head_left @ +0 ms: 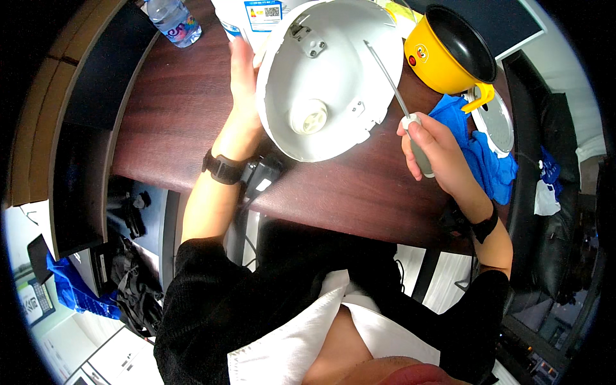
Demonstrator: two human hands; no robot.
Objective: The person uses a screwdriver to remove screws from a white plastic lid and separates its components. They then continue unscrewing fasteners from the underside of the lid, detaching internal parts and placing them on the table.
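A hollow white plastic appliance housing (340, 83) is tilted up over the table, its inside facing me. It has a round fitting at its bottom and a small metal bracket on its inner wall. My left hand (246, 80) grips the housing by its left edge; the thumb shows, while most of the fingers are hidden behind it. In my right hand (436, 144) is a screwdriver (390, 80), the fingers closed round its grey and white handle. Its long metal shaft points up and left, with the tip in front of the housing's inner right side.
A yellow pot (430, 58) with a dark inside stands at the far right. Near it lie a blue cloth (491, 170) and a round lid-like part (494, 122). A water bottle (176, 25) stands far left. A black power adapter (264, 173) sits by my left wrist on the brown table (340, 199).
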